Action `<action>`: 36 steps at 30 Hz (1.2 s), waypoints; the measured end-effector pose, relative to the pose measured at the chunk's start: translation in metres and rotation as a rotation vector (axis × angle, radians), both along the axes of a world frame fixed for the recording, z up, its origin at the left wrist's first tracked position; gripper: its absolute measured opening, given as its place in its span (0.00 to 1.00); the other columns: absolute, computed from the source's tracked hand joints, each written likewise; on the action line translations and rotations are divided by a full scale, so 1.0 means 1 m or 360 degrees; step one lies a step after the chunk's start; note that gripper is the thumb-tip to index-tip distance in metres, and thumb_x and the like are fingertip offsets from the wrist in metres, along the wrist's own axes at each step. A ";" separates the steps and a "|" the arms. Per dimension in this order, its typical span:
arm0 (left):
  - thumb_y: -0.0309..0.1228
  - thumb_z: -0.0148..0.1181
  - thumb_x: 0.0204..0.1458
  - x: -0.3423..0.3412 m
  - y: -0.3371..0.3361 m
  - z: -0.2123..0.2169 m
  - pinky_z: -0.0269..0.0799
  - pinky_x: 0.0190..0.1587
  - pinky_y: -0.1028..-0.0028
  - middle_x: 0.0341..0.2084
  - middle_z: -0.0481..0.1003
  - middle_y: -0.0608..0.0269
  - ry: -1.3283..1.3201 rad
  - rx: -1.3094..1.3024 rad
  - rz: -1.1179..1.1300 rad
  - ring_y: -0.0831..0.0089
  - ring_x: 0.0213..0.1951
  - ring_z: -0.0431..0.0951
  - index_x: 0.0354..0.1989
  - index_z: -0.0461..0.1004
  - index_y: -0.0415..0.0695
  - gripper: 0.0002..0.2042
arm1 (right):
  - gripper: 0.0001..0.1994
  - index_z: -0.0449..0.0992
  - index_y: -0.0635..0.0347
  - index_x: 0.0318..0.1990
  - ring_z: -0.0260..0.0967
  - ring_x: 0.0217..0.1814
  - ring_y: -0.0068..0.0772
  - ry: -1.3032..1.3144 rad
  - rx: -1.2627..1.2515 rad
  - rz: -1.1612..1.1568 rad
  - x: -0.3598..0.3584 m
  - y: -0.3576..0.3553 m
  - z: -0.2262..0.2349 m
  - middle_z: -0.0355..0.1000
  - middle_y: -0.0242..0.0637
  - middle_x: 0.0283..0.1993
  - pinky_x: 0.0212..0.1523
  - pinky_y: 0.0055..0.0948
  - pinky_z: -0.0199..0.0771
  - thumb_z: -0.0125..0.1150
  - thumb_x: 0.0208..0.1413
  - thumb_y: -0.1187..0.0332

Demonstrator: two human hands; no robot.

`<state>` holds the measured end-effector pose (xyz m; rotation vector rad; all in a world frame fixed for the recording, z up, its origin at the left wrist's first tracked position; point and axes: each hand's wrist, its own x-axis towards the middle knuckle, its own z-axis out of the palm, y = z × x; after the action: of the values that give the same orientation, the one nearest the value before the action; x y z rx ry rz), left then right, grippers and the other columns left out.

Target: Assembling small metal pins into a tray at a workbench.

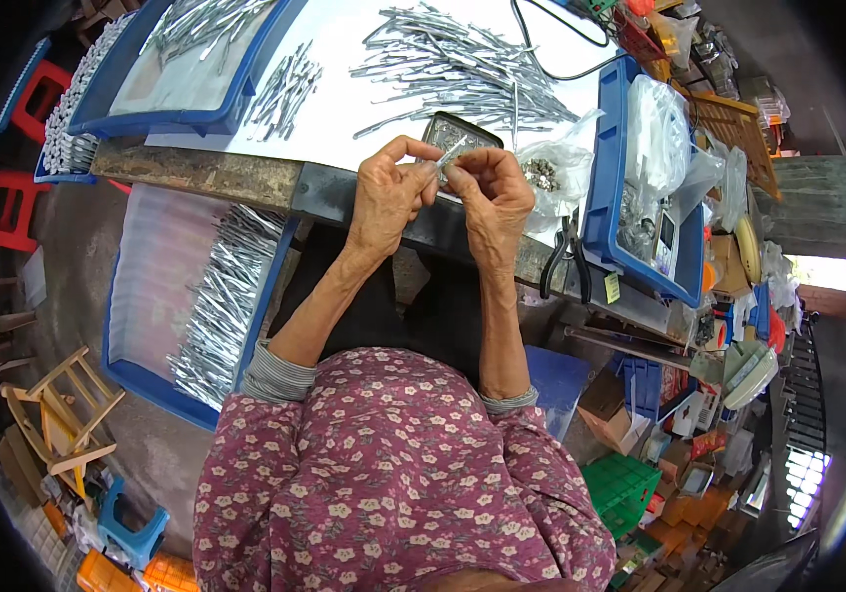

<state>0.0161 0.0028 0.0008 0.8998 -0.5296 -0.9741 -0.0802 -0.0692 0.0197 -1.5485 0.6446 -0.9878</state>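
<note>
A cluttered workshop surrounds a white-topped workbench (344,109) with a worn dark front edge, low stools and boxes crowding the floor. Nearest, the person's flowered sleeves lead up to two bare forearms. The left hand (384,197) and right hand (490,192) meet just above the bench edge, fingertips pinched narrowly together on a slim silver metal piece (450,155) that pokes up between them; both sets of fingers are curled tight, and how the piece ends inside the grip is hidden. Just behind the hands lies a small dark tray (462,133), partly covered by them. To the right, black pliers (566,259) hang over the edge beside a blue bin (603,187) of clear bags. Below left, a blue crate (147,375) holds finished metal rods. Farther back, a loose heap of silver rods (462,69) spreads across the white top, with another blue tray (186,113) cut off at the upper edge.
</note>
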 end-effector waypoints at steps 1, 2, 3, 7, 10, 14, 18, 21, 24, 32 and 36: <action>0.25 0.52 0.51 0.000 0.000 0.000 0.42 0.12 0.89 0.13 0.66 0.68 -0.0005 0.0000 0.0002 0.91 0.11 0.53 0.37 0.67 0.37 0.07 | 0.05 0.69 0.65 0.32 0.68 0.27 0.18 0.0005 -0.0028 -0.0009 0.000 0.000 -0.001 0.69 0.31 0.27 0.29 0.17 0.69 0.57 0.45 0.79; 0.25 0.51 0.51 0.000 0.000 0.000 0.42 0.12 0.89 0.13 0.66 0.68 -0.0011 0.0000 0.0003 0.91 0.11 0.53 0.37 0.67 0.37 0.07 | 0.06 0.69 0.65 0.32 0.68 0.28 0.18 0.0010 -0.0055 -0.0019 -0.001 -0.001 -0.003 0.69 0.32 0.27 0.29 0.17 0.70 0.57 0.45 0.79; 0.25 0.51 0.51 0.000 0.000 0.000 0.42 0.12 0.89 0.13 0.66 0.68 -0.0012 0.0000 0.0003 0.91 0.11 0.53 0.37 0.67 0.37 0.07 | 0.06 0.69 0.65 0.32 0.68 0.28 0.18 0.0009 -0.0055 -0.0019 0.000 -0.001 -0.004 0.69 0.32 0.27 0.29 0.17 0.70 0.57 0.45 0.79; 0.25 0.50 0.51 -0.001 0.000 0.000 0.43 0.11 0.89 0.12 0.65 0.69 -0.0015 0.0015 0.0026 0.91 0.11 0.53 0.35 0.67 0.38 0.05 | 0.06 0.68 0.65 0.32 0.68 0.27 0.18 0.0008 -0.0097 -0.0036 0.000 0.000 -0.004 0.69 0.32 0.27 0.28 0.18 0.71 0.57 0.45 0.79; 0.24 0.50 0.51 -0.002 0.000 0.002 0.44 0.11 0.88 0.11 0.65 0.70 -0.0020 0.0027 0.0044 0.91 0.11 0.54 0.34 0.68 0.38 0.04 | 0.05 0.68 0.65 0.31 0.68 0.27 0.18 0.0012 -0.0104 -0.0061 0.000 0.001 -0.004 0.69 0.32 0.27 0.28 0.17 0.71 0.57 0.45 0.79; 0.24 0.50 0.51 -0.003 -0.001 0.002 0.44 0.11 0.89 0.11 0.65 0.70 -0.0043 0.0029 0.0040 0.91 0.11 0.54 0.34 0.68 0.38 0.04 | 0.06 0.68 0.65 0.31 0.68 0.27 0.18 0.0030 -0.0118 -0.0073 -0.001 -0.001 -0.006 0.69 0.32 0.26 0.28 0.17 0.71 0.57 0.45 0.79; 0.24 0.50 0.51 -0.003 0.000 0.002 0.44 0.11 0.89 0.11 0.65 0.70 -0.0022 0.0029 0.0033 0.91 0.11 0.54 0.34 0.68 0.38 0.04 | 0.06 0.69 0.65 0.31 0.68 0.27 0.18 0.0017 -0.0086 -0.0057 -0.002 -0.002 -0.007 0.70 0.32 0.26 0.29 0.17 0.70 0.57 0.45 0.79; 0.24 0.50 0.51 -0.004 0.000 0.001 0.44 0.11 0.89 0.12 0.66 0.70 0.0036 0.0017 -0.0008 0.91 0.11 0.54 0.34 0.68 0.38 0.04 | 0.05 0.69 0.65 0.31 0.68 0.28 0.18 0.0025 -0.0155 -0.0077 -0.002 -0.004 -0.010 0.70 0.31 0.26 0.29 0.17 0.69 0.58 0.45 0.79; 0.24 0.50 0.51 -0.001 0.001 0.000 0.43 0.11 0.89 0.13 0.66 0.69 0.0117 0.0000 -0.0053 0.91 0.11 0.53 0.35 0.67 0.38 0.05 | 0.05 0.69 0.64 0.30 0.68 0.27 0.18 0.0023 -0.0135 -0.0075 -0.002 -0.004 -0.010 0.70 0.31 0.26 0.29 0.17 0.69 0.58 0.44 0.79; 0.24 0.51 0.51 0.005 0.002 0.003 0.43 0.11 0.89 0.13 0.64 0.69 0.0548 -0.0073 -0.0337 0.91 0.11 0.52 0.36 0.67 0.38 0.05 | 0.07 0.70 0.63 0.30 0.67 0.31 0.17 -0.0154 0.0011 0.0047 -0.006 -0.011 -0.006 0.70 0.31 0.27 0.31 0.16 0.68 0.61 0.42 0.79; 0.25 0.51 0.51 0.004 0.002 0.005 0.43 0.11 0.89 0.13 0.64 0.69 0.0498 -0.0076 -0.0311 0.91 0.11 0.52 0.36 0.67 0.38 0.05 | 0.09 0.68 0.63 0.31 0.67 0.30 0.17 -0.0356 0.0344 0.0182 -0.004 -0.014 -0.007 0.70 0.31 0.28 0.31 0.16 0.68 0.62 0.42 0.80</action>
<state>0.0203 0.0047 0.0055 0.6443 -0.3758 -1.2491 -0.0844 -0.0829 0.0128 -1.2504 0.4827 -0.9554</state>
